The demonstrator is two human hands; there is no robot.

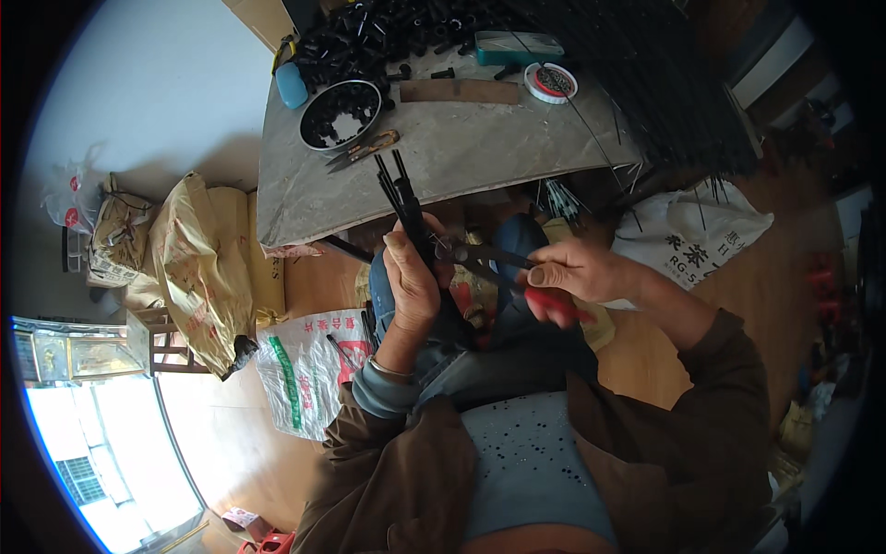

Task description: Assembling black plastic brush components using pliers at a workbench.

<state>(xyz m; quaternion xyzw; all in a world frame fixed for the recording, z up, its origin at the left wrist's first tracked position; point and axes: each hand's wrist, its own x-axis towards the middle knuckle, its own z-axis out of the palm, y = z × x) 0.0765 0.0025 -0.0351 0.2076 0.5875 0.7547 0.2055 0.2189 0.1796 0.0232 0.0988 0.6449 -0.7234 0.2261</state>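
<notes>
Your left hand (pixel 413 286) clenched around black rods (pixel 399 192), held above lap (pixel 554 346), near table (pixel 452 143). Your right hand (pixel 583 270) gripping red-handled pliers (pixel 544 301), handles apart, pliers' head at rods beside left hand.

Worn on the head, one wide fisheye view looks down over the near torso (pixel 528 452), close above the left hand (pixel 413 282) and right hand (pixel 583 271), toward the far surface (pixel 461 148).

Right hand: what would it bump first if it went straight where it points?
Past its own pliers, the right hand would probably meet the black rods in the left hand, though depth is unclear.
</notes>
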